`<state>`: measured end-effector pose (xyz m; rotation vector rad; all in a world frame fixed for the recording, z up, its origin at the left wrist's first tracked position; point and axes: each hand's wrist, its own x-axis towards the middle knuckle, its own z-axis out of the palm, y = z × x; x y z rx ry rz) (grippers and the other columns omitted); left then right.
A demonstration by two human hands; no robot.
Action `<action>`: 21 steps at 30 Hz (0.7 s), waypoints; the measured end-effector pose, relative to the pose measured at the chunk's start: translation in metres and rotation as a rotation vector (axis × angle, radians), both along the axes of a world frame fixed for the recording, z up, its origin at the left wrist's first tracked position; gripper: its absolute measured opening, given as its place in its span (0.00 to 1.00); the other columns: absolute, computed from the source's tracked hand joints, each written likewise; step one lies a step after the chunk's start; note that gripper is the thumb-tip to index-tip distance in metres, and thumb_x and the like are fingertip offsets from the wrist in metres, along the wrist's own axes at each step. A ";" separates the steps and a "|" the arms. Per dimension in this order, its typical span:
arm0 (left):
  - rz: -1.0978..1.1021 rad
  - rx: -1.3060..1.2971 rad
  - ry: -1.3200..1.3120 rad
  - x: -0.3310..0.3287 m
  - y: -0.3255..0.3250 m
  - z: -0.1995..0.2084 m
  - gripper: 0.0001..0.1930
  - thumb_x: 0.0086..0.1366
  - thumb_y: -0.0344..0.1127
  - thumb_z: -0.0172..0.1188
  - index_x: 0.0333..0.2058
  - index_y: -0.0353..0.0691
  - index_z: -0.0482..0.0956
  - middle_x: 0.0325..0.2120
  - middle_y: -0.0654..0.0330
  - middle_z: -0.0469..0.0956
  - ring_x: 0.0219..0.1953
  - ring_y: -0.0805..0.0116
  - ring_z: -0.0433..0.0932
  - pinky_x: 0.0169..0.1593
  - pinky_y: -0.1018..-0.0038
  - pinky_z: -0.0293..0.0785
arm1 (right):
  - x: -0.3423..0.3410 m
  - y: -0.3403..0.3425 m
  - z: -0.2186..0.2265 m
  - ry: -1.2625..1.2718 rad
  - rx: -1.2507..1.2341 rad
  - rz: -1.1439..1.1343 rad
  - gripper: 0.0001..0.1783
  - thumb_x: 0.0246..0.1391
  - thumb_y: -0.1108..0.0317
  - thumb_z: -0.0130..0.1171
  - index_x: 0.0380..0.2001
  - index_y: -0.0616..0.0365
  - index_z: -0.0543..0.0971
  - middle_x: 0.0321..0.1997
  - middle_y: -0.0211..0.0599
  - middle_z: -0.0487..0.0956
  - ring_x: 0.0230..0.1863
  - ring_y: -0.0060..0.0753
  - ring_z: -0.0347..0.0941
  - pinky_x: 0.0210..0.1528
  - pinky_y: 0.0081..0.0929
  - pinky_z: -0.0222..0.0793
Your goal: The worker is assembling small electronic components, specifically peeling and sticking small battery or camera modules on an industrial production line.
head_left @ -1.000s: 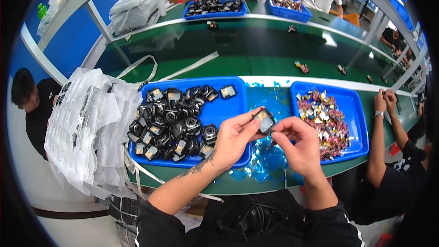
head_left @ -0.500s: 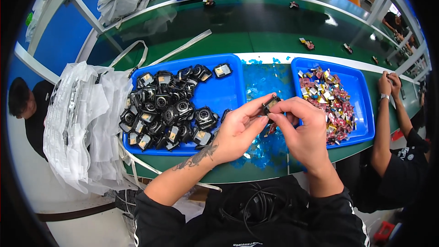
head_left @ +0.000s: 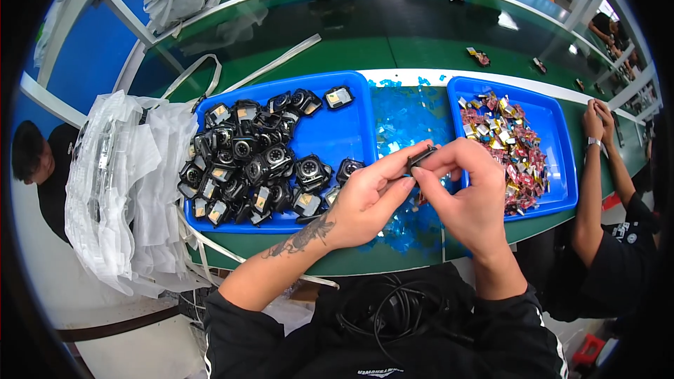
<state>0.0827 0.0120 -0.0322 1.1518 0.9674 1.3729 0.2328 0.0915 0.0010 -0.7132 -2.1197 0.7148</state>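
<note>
Between my two hands, over the table, is a small black watch case (head_left: 421, 158), tilted so that its edge shows. My left hand (head_left: 375, 196) pinches it from the left with thumb and fingers. From the right, my right hand (head_left: 469, 189) grips it too, thumb and fingertips closed on its near edge. Fingers cover part of the case. To the left, a blue tray (head_left: 333, 123) holds a heap of similar black watch cases (head_left: 256, 161), some with round backs showing. On the right, another blue tray (head_left: 551, 126) holds a pile of small red, yellow and silver parts (head_left: 505, 147).
Blue film scraps (head_left: 404, 119) litter the green table (head_left: 414, 256) between the trays. A stack of white plastic sheets (head_left: 116, 196) stands at the left. Small parts (head_left: 479, 56) lie on the dark belt beyond. A co-worker's hands (head_left: 595, 121) are at the right.
The watch case has turned from showing its face to showing its edge. Both hands keep hold of it. The view has shifted slightly, and parts on the belt sit a little further right.
</note>
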 end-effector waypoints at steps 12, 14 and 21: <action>0.098 0.101 -0.033 0.004 0.004 -0.007 0.25 0.67 0.20 0.47 0.63 0.30 0.61 0.58 0.52 0.70 0.55 0.68 0.73 0.57 0.74 0.69 | 0.003 -0.005 -0.011 0.210 0.060 -0.069 0.12 0.37 0.79 0.71 0.29 0.62 0.81 0.29 0.34 0.74 0.30 0.30 0.71 0.32 0.25 0.67; 0.138 0.110 0.080 0.004 0.002 -0.010 0.25 0.67 0.20 0.48 0.63 0.31 0.62 0.56 0.52 0.72 0.52 0.69 0.75 0.54 0.74 0.72 | -0.002 -0.008 -0.011 0.146 0.063 -0.062 0.11 0.38 0.81 0.70 0.28 0.61 0.82 0.29 0.37 0.76 0.30 0.34 0.75 0.31 0.27 0.69; 0.296 0.292 0.485 0.004 0.001 -0.012 0.26 0.65 0.20 0.51 0.63 0.35 0.64 0.49 0.51 0.78 0.43 0.75 0.78 0.46 0.75 0.77 | -0.003 -0.008 -0.015 0.071 0.225 -0.042 0.10 0.40 0.82 0.66 0.29 0.62 0.79 0.28 0.39 0.73 0.30 0.41 0.73 0.31 0.34 0.69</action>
